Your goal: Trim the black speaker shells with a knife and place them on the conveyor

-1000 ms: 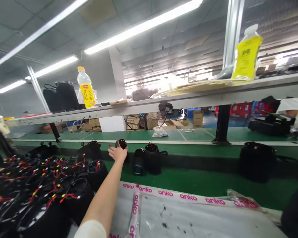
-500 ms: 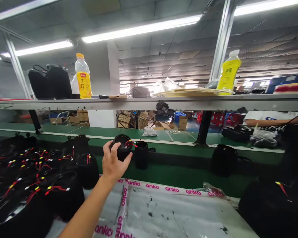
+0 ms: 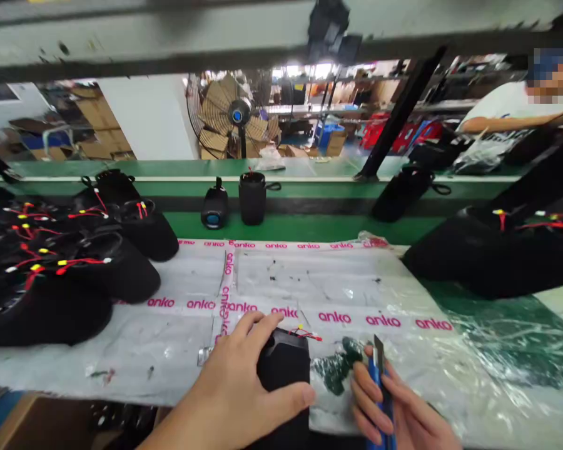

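Note:
My left hand (image 3: 246, 381) wraps round a black fabric-covered speaker housing (image 3: 286, 369) at the front edge of the bench. Red and yellow wires stick out of its top end. The lower part of the housing is cut off by the frame. To the right, my right hand (image 3: 389, 397) grips a blue utility knife (image 3: 378, 387), its blade pointing up and away from me. Knife and housing are apart. Between the two hands, a dark green patch (image 3: 335, 369) shows in the white sheet covering the bench.
Black housings with wires (image 3: 107, 259) crowd the left side, and more (image 3: 492, 256) stand at right. Several speakers (image 3: 252, 199) are on the green conveyor (image 3: 309, 228) behind the taped sheet (image 3: 304, 275). A shelf beam (image 3: 192, 37) crosses above. Another person (image 3: 502, 112) is at the far right.
The view has tilted down. My left hand has come back from the conveyor to the near bench with a black housing. My right hand has come into view with the knife.

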Demonstrator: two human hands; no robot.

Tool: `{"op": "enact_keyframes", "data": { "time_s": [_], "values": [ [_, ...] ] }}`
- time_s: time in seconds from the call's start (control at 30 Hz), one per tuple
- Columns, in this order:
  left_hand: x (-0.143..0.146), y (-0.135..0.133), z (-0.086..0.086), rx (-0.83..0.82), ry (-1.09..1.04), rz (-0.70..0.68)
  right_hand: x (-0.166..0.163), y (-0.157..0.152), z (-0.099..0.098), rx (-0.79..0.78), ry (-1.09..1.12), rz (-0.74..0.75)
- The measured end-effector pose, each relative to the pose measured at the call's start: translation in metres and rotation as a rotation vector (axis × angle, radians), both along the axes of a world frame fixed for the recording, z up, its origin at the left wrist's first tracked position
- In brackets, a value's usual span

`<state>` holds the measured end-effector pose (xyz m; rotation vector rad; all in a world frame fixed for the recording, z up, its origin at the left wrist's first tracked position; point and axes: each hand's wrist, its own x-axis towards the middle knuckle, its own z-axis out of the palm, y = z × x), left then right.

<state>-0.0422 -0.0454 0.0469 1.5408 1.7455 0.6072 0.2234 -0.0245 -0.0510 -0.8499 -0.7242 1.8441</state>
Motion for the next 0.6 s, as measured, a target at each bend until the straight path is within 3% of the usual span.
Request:
{"op": "enact_keyframes", "data": {
  "time_s": [0.4, 0.6],
  "values": [
    [0.0, 0.002, -0.006, -0.047, 0.057, -0.153, 0.001, -0.005, 0.006, 0.016, -0.049, 0.012],
    [-0.004, 0.008, -0.01, 0.034, -0.06, -0.288, 0.013, -0.021, 0.035, 0.016, -0.266, 0.029]
  ]
}}
